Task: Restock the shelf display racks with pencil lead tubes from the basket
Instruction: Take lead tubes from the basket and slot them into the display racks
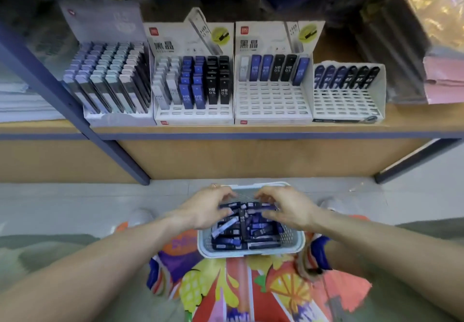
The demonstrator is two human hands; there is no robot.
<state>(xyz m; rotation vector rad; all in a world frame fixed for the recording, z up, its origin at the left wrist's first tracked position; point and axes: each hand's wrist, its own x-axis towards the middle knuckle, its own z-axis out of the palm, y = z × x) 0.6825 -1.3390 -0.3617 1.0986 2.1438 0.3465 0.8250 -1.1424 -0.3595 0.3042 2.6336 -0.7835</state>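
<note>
**At the shelf, both hands in the basket**

On the wooden shelf with its blue metal frame, above a pale floor, you face four display racks. The two middle ones read "HB 0.5"; the third rack holds six tubes, the fourth six as well. Below, your left hand and right hand curl over the pencil lead tubes piled in the white basket; whether either is grasping a tube, you cannot tell.

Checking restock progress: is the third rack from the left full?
No, the third rack holds only one back row of tubes, with empty slots in front.
</note>
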